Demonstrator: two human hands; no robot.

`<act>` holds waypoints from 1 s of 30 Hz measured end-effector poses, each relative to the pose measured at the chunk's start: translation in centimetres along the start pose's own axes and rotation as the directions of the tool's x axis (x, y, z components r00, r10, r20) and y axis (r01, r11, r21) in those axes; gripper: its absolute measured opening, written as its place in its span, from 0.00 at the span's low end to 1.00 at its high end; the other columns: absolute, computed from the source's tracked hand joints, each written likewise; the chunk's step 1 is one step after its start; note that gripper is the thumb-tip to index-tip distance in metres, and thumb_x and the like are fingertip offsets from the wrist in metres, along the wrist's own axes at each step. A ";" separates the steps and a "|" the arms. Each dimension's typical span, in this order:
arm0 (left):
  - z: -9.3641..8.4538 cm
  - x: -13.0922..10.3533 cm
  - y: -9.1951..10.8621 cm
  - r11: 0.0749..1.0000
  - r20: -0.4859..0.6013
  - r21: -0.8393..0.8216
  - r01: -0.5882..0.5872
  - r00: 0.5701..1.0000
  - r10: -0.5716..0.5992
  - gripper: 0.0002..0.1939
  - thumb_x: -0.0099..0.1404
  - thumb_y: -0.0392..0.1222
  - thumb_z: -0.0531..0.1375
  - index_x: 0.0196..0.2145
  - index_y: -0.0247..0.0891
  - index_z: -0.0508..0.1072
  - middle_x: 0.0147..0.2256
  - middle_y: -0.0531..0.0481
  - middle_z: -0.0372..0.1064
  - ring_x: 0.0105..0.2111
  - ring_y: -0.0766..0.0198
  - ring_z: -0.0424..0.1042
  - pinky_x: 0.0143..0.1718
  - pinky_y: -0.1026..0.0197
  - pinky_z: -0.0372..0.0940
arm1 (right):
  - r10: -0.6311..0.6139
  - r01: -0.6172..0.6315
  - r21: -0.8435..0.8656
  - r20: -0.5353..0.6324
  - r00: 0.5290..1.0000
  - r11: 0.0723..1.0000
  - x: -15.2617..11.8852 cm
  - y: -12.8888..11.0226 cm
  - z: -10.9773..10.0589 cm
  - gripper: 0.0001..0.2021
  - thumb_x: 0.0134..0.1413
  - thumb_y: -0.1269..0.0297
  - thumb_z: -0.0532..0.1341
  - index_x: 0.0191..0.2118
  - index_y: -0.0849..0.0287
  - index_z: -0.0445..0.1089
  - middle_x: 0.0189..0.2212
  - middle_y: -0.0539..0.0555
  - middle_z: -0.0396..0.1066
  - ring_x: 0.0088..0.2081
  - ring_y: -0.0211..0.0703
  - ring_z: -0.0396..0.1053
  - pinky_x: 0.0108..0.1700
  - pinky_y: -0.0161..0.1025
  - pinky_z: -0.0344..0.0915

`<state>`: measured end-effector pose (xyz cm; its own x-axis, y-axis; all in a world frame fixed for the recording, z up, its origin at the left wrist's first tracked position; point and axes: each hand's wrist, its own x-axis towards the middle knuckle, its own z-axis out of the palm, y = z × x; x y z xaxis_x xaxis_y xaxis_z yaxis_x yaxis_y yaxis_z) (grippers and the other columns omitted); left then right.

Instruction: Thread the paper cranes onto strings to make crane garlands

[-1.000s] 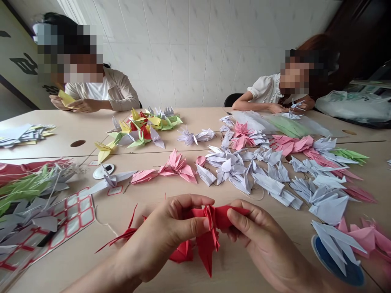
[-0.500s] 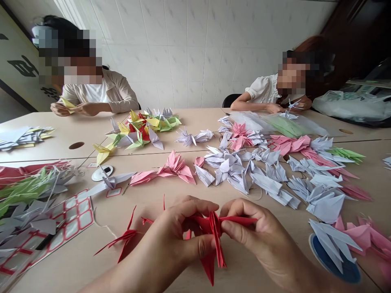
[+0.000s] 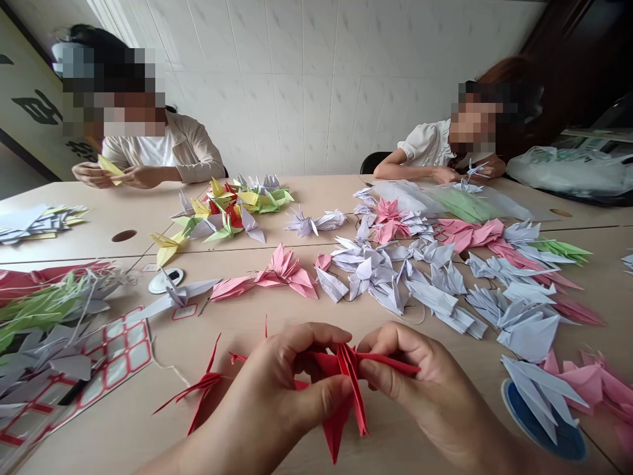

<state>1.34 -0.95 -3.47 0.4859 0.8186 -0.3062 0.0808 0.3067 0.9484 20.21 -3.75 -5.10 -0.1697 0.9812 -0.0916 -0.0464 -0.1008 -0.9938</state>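
Between my two hands, just above the near part of the table, is a red paper crane point(image 3: 352, 382) with folded points hanging down. My left hand point(image 3: 291, 389) pinches its left side and middle with thumb and fingers. Held between the thumb and bent fingers of my right hand point(image 3: 408, 369) is the crane's right-hand point. Another red paper crane point(image 3: 202, 389) lies on the table left of my left wrist, and red tips of folded paper show behind that hand.
White paper cranes point(image 3: 366, 270) and pink ones point(image 3: 284, 270) lie strung across the table. Coloured cranes point(image 3: 227, 208) are heaped farther back. A sheet of red-framed labels point(image 3: 119, 349) lies left, a blue disc point(image 3: 544, 422) right. Two people sit opposite, their hands point(image 3: 111, 175) on folded paper.
My hands stay on the red crane, which has turned slightly, its lower point swinging a little left. The person at the left has shifted a hand on the yellow paper.
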 end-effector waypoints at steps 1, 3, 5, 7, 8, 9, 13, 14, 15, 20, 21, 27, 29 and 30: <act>0.0 -0.1 -0.1 0.999 -0.025 0.044 -0.028 0.999 0.029 0.17 0.58 0.43 0.65 0.46 0.39 0.72 0.37 0.44 0.76 0.37 0.56 0.74 0.37 0.59 0.67 | -0.014 0.014 -0.033 -0.003 1.000 0.999 0.0 -0.1 0.0 0.08 0.54 0.60 0.65 0.29 0.56 0.68 0.30 0.48 0.70 0.33 0.38 0.67 0.36 0.34 0.63; 0.1 -0.2 -0.1 0.985 -0.079 0.144 -0.090 0.992 0.102 0.15 0.58 0.40 0.65 0.44 0.41 0.73 0.35 0.47 0.76 0.36 0.58 0.73 0.37 0.61 0.67 | -0.040 0.039 -0.100 -0.010 0.999 0.994 0.1 -0.1 -0.1 0.07 0.55 0.60 0.65 0.30 0.55 0.69 0.30 0.48 0.71 0.33 0.39 0.67 0.37 0.34 0.63; 0.2 -0.3 -0.1 0.962 -0.122 0.235 -0.139 0.978 0.171 0.13 0.57 0.38 0.66 0.42 0.42 0.75 0.34 0.48 0.76 0.36 0.59 0.73 0.37 0.63 0.66 | -0.055 0.052 -0.160 -0.014 0.998 0.986 0.1 -0.1 -0.2 0.07 0.54 0.60 0.65 0.30 0.55 0.70 0.29 0.48 0.71 0.33 0.39 0.67 0.36 0.34 0.64; 0.2 -0.3 0.0 0.953 -0.140 0.261 -0.156 0.970 0.197 0.12 0.56 0.37 0.66 0.40 0.42 0.76 0.34 0.49 0.75 0.35 0.60 0.73 0.36 0.64 0.66 | -0.056 0.051 -0.190 -0.020 0.998 0.980 0.2 0.0 -0.3 0.07 0.54 0.59 0.65 0.29 0.55 0.70 0.27 0.48 0.70 0.31 0.39 0.66 0.35 0.34 0.63; 0.2 -0.3 0.0 0.961 -0.133 0.231 -0.150 0.974 0.184 0.11 0.57 0.38 0.66 0.40 0.42 0.76 0.34 0.49 0.75 0.35 0.60 0.73 0.36 0.64 0.66 | -0.049 0.044 -0.191 -0.021 0.999 0.981 0.2 0.0 -0.4 0.08 0.54 0.59 0.65 0.29 0.56 0.70 0.27 0.48 0.70 0.31 0.39 0.66 0.34 0.34 0.63; 0.2 -0.2 0.0 0.976 -0.117 0.174 -0.127 0.982 0.149 0.11 0.57 0.39 0.65 0.40 0.41 0.75 0.34 0.48 0.75 0.34 0.59 0.74 0.34 0.64 0.67 | -0.034 0.030 -0.183 -0.020 0.999 0.983 0.2 0.0 -0.5 0.08 0.54 0.59 0.65 0.29 0.56 0.69 0.26 0.48 0.70 0.30 0.38 0.65 0.33 0.34 0.62; -0.1 0.2 0.4 0.994 0.024 -0.098 0.040 0.999 -0.038 0.14 0.58 0.44 0.66 0.39 0.38 0.70 0.30 0.47 0.75 0.29 0.59 0.74 0.29 0.62 0.66 | 0.076 -0.074 -0.074 0.018 0.997 0.995 0.5 -0.2 -0.7 0.11 0.52 0.58 0.66 0.27 0.57 0.67 0.24 0.46 0.67 0.29 0.36 0.63 0.32 0.33 0.61; -0.2 0.3 0.4 0.989 0.046 -0.129 0.067 0.997 -0.061 0.14 0.57 0.44 0.66 0.39 0.38 0.70 0.30 0.46 0.74 0.28 0.59 0.74 0.29 0.62 0.66 | 0.103 -0.101 -0.043 0.032 0.994 0.994 0.6 -0.4 -0.8 0.11 0.52 0.58 0.67 0.27 0.58 0.67 0.24 0.46 0.67 0.29 0.36 0.63 0.32 0.32 0.61; -0.2 0.5 0.5 0.986 0.059 -0.142 0.081 0.996 -0.074 0.14 0.57 0.44 0.66 0.39 0.37 0.69 0.30 0.46 0.74 0.28 0.60 0.74 0.29 0.62 0.66 | 0.126 -0.125 -0.016 0.044 0.991 0.992 0.7 -0.5 -0.8 0.11 0.51 0.58 0.67 0.28 0.58 0.67 0.25 0.46 0.67 0.29 0.36 0.63 0.32 0.32 0.61; 0.0 0.6 0.5 0.994 0.045 -0.080 0.072 0.997 -0.069 0.15 0.57 0.45 0.67 0.38 0.36 0.71 0.30 0.47 0.74 0.28 0.62 0.73 0.28 0.65 0.65 | 0.175 -0.179 0.024 0.114 0.978 0.984 0.5 -1.3 -0.4 0.12 0.49 0.62 0.68 0.41 0.56 0.71 0.38 0.51 0.74 0.41 0.44 0.71 0.43 0.37 0.66; 0.1 0.5 0.5 0.995 0.033 -0.070 0.065 0.997 -0.063 0.15 0.56 0.44 0.67 0.38 0.36 0.71 0.31 0.47 0.74 0.29 0.62 0.73 0.27 0.65 0.65 | 0.167 -0.170 0.016 0.121 0.979 0.985 0.4 -1.3 -0.4 0.13 0.50 0.62 0.68 0.42 0.55 0.71 0.39 0.52 0.74 0.42 0.45 0.71 0.44 0.38 0.67; 0.3 0.2 0.3 1.000 0.007 -0.010 0.014 1.000 -0.014 0.12 0.56 0.43 0.68 0.37 0.37 0.73 0.35 0.47 0.74 0.34 0.59 0.73 0.30 0.65 0.67 | 0.108 -0.102 -0.055 0.113 0.988 0.993 0.1 -0.8 -0.3 0.14 0.51 0.65 0.67 0.46 0.52 0.73 0.40 0.51 0.76 0.43 0.46 0.73 0.44 0.37 0.68; 0.2 0.2 0.2 1.000 0.011 -0.011 0.008 1.000 -0.008 0.12 0.56 0.42 0.67 0.37 0.37 0.73 0.35 0.47 0.74 0.34 0.60 0.73 0.31 0.64 0.68 | 0.098 -0.090 -0.077 0.111 0.989 0.993 0.2 -0.7 -0.4 0.13 0.51 0.65 0.67 0.44 0.52 0.74 0.38 0.49 0.76 0.41 0.44 0.73 0.42 0.35 0.68; 0.2 0.2 0.2 1.000 0.012 -0.018 0.013 1.000 -0.012 0.12 0.56 0.42 0.67 0.37 0.37 0.73 0.34 0.47 0.74 0.33 0.60 0.73 0.31 0.64 0.68 | 0.095 -0.086 -0.083 0.109 0.990 0.993 0.2 -0.7 -0.4 0.11 0.51 0.66 0.67 0.43 0.52 0.74 0.36 0.48 0.76 0.40 0.43 0.73 0.41 0.34 0.68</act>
<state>1.67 -0.83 -3.33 0.4950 0.8090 -0.3170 0.0710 0.3260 0.9427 20.58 -3.41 -4.45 -0.2794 0.9435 -0.1781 0.0502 -0.1708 -0.9840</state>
